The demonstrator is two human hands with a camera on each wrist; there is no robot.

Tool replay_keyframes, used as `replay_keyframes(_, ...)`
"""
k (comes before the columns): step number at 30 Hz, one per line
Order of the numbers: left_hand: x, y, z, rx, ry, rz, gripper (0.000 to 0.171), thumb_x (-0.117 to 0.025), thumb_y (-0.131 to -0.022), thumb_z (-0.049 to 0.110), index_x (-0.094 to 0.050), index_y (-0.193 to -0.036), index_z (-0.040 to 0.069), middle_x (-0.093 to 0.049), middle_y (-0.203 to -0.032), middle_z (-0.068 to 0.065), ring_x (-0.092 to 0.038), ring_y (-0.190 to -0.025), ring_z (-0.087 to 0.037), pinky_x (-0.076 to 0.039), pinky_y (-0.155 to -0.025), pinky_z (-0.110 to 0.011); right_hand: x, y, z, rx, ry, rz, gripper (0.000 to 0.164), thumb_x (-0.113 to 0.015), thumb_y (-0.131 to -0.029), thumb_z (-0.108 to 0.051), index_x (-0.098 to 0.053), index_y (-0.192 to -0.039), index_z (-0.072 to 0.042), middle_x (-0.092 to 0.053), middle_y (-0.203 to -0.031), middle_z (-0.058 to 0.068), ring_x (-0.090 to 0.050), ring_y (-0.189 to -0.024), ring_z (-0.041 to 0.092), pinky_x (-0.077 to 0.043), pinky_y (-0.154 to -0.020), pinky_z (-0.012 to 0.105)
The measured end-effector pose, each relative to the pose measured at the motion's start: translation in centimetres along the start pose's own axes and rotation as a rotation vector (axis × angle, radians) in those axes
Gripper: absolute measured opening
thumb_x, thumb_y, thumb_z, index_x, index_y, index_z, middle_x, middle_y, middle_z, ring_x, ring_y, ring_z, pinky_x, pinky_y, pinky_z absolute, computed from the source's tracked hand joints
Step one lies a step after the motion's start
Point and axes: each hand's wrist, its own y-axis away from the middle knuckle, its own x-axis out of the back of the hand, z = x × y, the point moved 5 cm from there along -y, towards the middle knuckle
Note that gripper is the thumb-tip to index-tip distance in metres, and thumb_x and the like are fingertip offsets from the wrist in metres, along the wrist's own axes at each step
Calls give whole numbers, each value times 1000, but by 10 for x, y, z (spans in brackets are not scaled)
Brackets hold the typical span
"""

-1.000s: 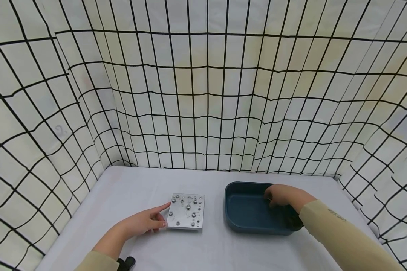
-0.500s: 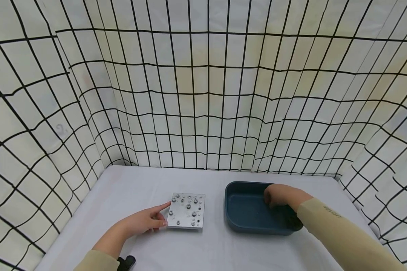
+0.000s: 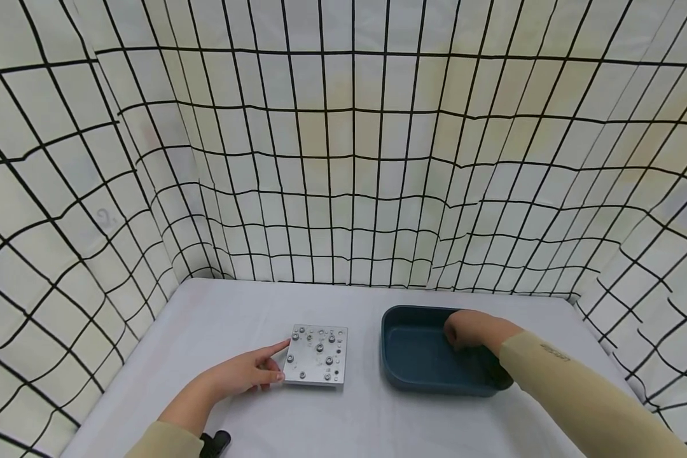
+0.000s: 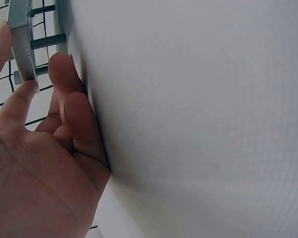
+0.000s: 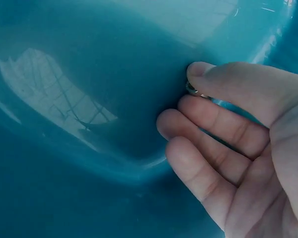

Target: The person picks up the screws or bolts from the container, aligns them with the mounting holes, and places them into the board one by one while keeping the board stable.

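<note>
A square silver metal plate (image 3: 315,356) with several bolts set in it lies left of centre in the head view. In the left wrist view the threaded bolt shanks (image 4: 48,41) stick out beneath the plate. My left hand (image 3: 243,374) rests against the plate's left side, index finger straight at the edge and thumb at the near corner. My right hand (image 3: 474,329) reaches into a dark blue bin (image 3: 385,346). Between its thumb and index finger it pinches a small shiny metal piece (image 5: 194,90), mostly covered by the fingertips. Its other fingers are bent beside the bin floor.
A white-covered table (image 3: 252,305) carries the plate and the bin. White walls (image 3: 332,191) with a black grid enclose the table at the back and both sides. A black device (image 3: 216,442) sits at the left wrist, at the bottom edge.
My right hand has shifted very slightly to the left inside the bin, with its fingers drawn a little closer together. The left hand stays against the plate.
</note>
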Motion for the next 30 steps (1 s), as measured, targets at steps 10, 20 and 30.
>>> replay_keyframes(10, 0, 0, 1, -3, 6, -4, 77, -74, -89, 27, -36, -155, 13, -58, -94, -5, -52, -77, -21, -44, -67, -34, 2, 0, 0, 24, -99, 3, 13, -66, -88, -3, -69, -84, -15, -61, -81, -3, -55, -73, 15, -47, -68, 35)
replay_keyframes(20, 0, 0, 1, -1, 4, -6, 78, -75, -89, 27, -35, -155, 12, -58, -94, -5, -52, -77, -21, -43, -66, -34, 7, 4, -9, 120, -219, 40, 11, -71, -86, -5, -69, -85, -16, -63, -84, -5, -57, -76, 14, -49, -70, 34)
replay_keyframes(30, -1, 0, 2, 5, 6, -2, 77, -75, -89, 27, -36, -155, 13, -58, -94, -5, -52, -76, -22, -42, -65, -33, 16, 4, -18, 233, -117, 188, 6, -70, -93, -13, -69, -97, -17, -64, -89, -11, -58, -80, 8, -51, -74, 34)
